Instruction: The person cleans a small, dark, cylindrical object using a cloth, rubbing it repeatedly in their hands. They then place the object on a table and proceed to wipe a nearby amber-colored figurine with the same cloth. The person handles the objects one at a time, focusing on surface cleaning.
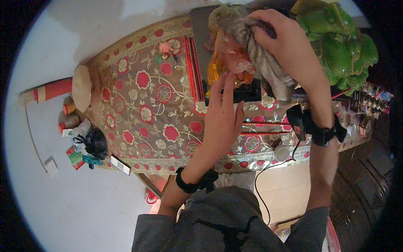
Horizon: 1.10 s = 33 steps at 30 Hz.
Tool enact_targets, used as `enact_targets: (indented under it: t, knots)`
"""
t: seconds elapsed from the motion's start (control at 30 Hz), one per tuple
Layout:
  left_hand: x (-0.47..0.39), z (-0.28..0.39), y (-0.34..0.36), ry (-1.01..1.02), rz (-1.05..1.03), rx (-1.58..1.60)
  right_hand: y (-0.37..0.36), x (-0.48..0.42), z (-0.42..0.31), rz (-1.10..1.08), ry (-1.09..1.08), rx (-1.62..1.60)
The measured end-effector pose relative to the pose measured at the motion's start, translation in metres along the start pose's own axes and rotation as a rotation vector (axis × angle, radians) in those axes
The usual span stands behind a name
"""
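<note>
My right hand [280, 41] grips a bunched grey striped cloth [256, 47] against the upper right side of a translucent amber and pink ornament [234, 58]. My left hand [223, 107] reaches up from below, its fingers extended and the fingertips at the ornament's lower edge. Its thumb stands apart from the fingers. A rounded yellowish-green thing [224, 17] sits just above the ornament, partly hidden by the cloth; I cannot tell what it is. Under the ornament shows a dark glossy surface [248, 93].
A large glossy green ornament [340, 47] stands close to my right forearm. Thin red sticks [192, 69] and a pink artificial rose [164, 48] lie on the floral tablecloth [151, 126]. Near the front edge are a phone [120, 165], a black plastic bag [96, 143], a white round object [281, 153] and a cable [256, 182].
</note>
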State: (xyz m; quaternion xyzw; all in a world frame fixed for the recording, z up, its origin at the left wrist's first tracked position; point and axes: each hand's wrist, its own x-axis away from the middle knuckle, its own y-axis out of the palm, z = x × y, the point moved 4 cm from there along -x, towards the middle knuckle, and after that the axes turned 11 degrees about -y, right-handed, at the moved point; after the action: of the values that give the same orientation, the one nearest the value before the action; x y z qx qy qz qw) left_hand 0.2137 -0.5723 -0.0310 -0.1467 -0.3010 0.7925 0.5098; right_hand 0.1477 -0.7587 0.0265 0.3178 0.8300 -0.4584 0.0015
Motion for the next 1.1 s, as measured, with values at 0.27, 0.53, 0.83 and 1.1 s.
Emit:
enact_targets:
  t: [0.27,0.53,0.83,1.1]
  knots:
    - [-0.001,0.001,-0.005,0.062,0.035,-0.046,-0.028,0.016,0.066,0.341,0.202,-0.195]
    - [-0.001,-0.004,0.0,0.012,0.022,-0.021,-0.013,0.0,-0.009,0.096,-0.109,0.204]
    - [0.0,-0.009,0.002,-0.023,-0.012,0.002,-0.003,0.011,-0.053,-0.165,-0.1,0.529]
    - [-0.001,-0.011,0.0,-0.005,-0.013,-0.005,-0.047,0.022,-0.015,0.06,-0.094,0.185]
